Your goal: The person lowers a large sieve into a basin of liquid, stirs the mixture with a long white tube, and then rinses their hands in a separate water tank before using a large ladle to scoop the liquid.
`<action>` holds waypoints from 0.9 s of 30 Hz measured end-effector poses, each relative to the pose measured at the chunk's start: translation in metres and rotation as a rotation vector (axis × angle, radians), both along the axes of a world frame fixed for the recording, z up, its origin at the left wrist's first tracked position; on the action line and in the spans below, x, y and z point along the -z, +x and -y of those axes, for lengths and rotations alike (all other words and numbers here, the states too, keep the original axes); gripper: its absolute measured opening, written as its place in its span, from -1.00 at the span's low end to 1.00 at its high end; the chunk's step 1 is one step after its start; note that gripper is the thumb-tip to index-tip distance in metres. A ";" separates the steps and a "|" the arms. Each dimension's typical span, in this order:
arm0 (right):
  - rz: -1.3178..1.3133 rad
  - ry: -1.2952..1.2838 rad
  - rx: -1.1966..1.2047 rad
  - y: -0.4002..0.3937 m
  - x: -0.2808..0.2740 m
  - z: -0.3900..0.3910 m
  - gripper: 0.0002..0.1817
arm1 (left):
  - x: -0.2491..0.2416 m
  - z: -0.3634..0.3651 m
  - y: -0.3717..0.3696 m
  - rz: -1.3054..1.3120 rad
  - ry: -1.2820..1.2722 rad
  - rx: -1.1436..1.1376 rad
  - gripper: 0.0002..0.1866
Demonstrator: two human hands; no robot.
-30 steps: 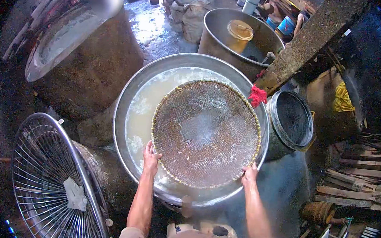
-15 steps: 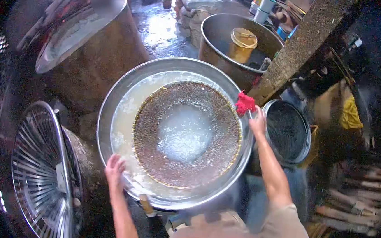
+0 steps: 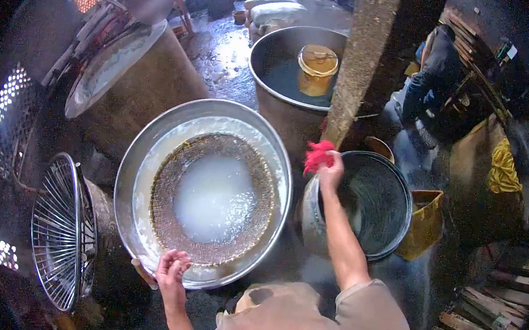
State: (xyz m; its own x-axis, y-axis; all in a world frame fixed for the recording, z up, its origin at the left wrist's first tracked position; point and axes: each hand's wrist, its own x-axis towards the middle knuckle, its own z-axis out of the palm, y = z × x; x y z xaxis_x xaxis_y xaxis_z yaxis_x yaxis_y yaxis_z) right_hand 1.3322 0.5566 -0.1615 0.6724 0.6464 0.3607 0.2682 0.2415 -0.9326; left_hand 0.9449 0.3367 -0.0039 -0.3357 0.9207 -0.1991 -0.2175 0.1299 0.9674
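A wide metal basin (image 3: 124,171) holds cloudy whitish liquid. In it floats or sits a round woven basket (image 3: 166,169) with a yellow-edged rim, milky liquid pooled in its middle. My left hand (image 3: 173,271) is at the basin's near rim, fingers loosely parted, with nothing visible in them. To the right of the basin, my right hand (image 3: 333,171) pinches a bunched red cloth (image 3: 320,157). Below that hand stands a dark-mouthed metal drum (image 3: 378,200). A wooden handle (image 3: 143,274) juts out beside the basin's lower left edge.
A slatted metal basket (image 3: 60,229) leans at left. Behind the basin, a large vat (image 3: 261,92) contains a yellowish bucket (image 3: 316,75). A post (image 3: 362,60) rises near my right hand. One person (image 3: 433,73) bends at the right rear. Split wood (image 3: 483,322) lies lower right.
My right hand has carried the red cloth off the basin's rim, out to its right. The view has swung right, bringing the bent person into sight. My left hand stays near the front rim.
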 end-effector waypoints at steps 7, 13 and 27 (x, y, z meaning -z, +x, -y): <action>0.053 0.127 0.256 0.136 -0.037 0.015 -0.69 | -0.009 0.013 0.034 -0.085 -0.035 -0.033 -0.73; 0.673 -0.647 0.101 0.137 0.057 -0.019 -0.55 | -0.014 0.026 0.038 -0.181 -0.037 -0.037 -0.76; 0.748 -1.088 0.112 0.052 -0.020 -0.006 -0.59 | 0.004 0.183 -0.052 -0.171 -0.134 -0.304 -0.72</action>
